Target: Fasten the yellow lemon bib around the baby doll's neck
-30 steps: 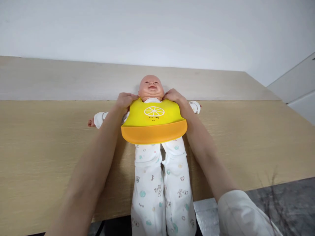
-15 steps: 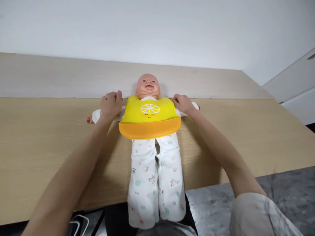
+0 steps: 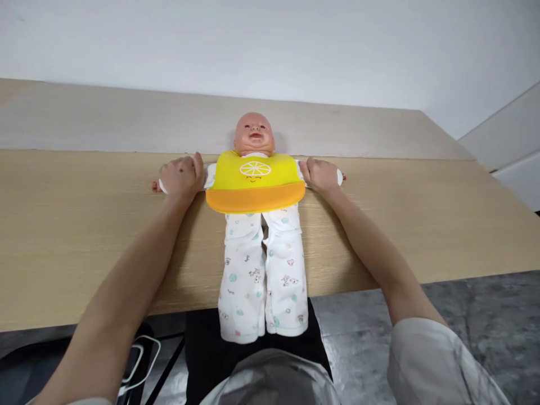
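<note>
A baby doll lies face up on the table, its head toward the wall and both arms spread sideways. Over its chest lies a yellow bib with a white citrus slice, a smiling face and an orange pocket at the bottom. White printed trousers cover the legs, which reach past the table's front edge. My left hand is closed around the doll's sleeved arm on the left. Wrapped round the other sleeved arm is my right hand. The doll's small hands poke out beyond mine.
The wooden table has a greyish strip along its back, against a white wall. White cabinet fronts stand at the far right. Below left, a white cable hangs near a dark object. Grey floor shows below right.
Both my hands have slid outward from beside the bib along the doll's arms and closed round them. The view has tilted down slightly, so the doll appears higher.
</note>
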The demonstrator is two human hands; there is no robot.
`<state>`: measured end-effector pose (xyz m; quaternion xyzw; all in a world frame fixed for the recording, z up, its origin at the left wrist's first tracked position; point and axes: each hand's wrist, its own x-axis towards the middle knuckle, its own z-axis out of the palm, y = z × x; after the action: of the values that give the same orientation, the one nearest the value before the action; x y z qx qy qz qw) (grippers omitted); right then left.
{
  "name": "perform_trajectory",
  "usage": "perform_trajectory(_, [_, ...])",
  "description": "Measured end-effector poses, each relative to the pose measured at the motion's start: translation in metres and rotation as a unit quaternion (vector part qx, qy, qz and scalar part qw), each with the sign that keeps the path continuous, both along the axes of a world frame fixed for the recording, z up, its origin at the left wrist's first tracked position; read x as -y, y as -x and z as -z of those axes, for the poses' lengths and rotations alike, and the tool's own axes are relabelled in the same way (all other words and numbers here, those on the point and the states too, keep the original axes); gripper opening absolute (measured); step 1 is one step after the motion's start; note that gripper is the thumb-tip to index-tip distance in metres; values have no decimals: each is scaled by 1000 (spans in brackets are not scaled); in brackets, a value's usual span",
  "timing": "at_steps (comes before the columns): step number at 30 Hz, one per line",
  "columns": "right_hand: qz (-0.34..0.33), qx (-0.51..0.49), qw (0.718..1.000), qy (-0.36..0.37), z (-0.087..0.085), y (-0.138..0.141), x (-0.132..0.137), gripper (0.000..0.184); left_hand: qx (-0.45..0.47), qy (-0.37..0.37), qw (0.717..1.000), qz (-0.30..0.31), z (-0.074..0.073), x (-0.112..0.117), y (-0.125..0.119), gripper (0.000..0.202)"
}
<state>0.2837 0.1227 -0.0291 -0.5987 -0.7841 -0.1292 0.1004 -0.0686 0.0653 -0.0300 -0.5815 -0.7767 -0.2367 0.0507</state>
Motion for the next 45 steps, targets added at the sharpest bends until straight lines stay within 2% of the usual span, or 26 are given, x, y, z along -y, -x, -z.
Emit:
perform_trajectory(3, [6,-9,1000,-11,2,0,0,51,-68,-17,997,-26,1,1,4,51])
perform_trajectory(5, [15,-13,1000,-18,2,0,1,48,-91,-38,995,-6,2,3,6,46])
perform_trajectory(7, [29,-16,999,-26,2,-1,2,47,-94,-68,993,2,3,6,7,41])
perform_trajectory(10, [42,-20,998,-34,3,-5,3,46,-82,-108,991,-19,5,11,8,34])
perform_trajectory(13, [32,-35,998,-45,5,-16,5,43,-84,-108,990,-30,5,15,11,32])
perform_trajectory(15, [-3,-51,997,-56,5,-26,7,42,-98,-90,991,12,2,18,16,31])
perform_trajectory(18, [-87,-70,993,-47,4,-43,10,47,-133,-60,983,114,-3,23,28,33])
perform_trajectory(21, [-128,-56,990,-20,4,-53,10,65,-156,-47,977,141,-4,26,40,41])
perform_trajectory(23, [-121,-34,992,-7,5,-55,8,70,-155,-31,977,142,-2,26,45,46])
perform_trajectory(25, [-96,-18,995,-7,8,-54,6,66,-139,-14,981,138,1,26,46,46])
perform_trajectory(29, [-44,-15,998,-31,11,-49,5,58,-102,-9,991,90,2,25,41,43])
perform_trajectory(35, [10,-58,994,-93,0,-39,17,35,-120,-35,991,39,0,29,33,40])
perform_trajectory(38, [4,-78,991,-112,-8,-31,31,32,-115,-60,991,13,-10,30,28,34])
perform_trajectory(41, [-24,-90,991,-98,-7,-22,44,32,-83,-108,991,4,-32,41,14,30])
perform_trajectory(43, [-41,-92,991,-89,-3,-19,48,31,-45,-164,985,9,-48,64,-5,30])
perform_trajectory(45, [-48,-90,991,-83,2,-17,49,30,2,-226,974,8,-62,106,-33,26])
